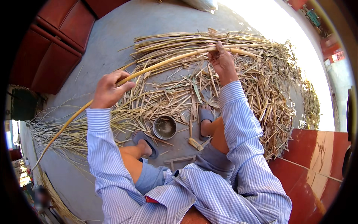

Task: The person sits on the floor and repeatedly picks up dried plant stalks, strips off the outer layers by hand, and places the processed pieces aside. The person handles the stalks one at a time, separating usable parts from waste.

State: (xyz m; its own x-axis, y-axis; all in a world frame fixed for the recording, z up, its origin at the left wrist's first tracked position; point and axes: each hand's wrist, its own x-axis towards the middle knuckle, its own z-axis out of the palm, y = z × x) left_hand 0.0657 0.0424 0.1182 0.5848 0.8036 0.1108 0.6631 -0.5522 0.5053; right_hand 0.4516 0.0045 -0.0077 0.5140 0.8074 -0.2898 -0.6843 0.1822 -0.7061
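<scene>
Support the long stalk [164, 62] above the floor [126, 22], grasped mid-length in left hand [110, 89], pinched by right hand [223, 63] near the thicker end, pointing toward the floor's sunlit edge; grip lightly, avoiding kinks.

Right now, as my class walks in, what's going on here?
A person's left hand and right hand both hold one long yellowish stalk, the right near its thicker end. Other dry stalks lie heaped on the grey floor among loose dry strips. A round bowl sits between the slippered feet.
</scene>
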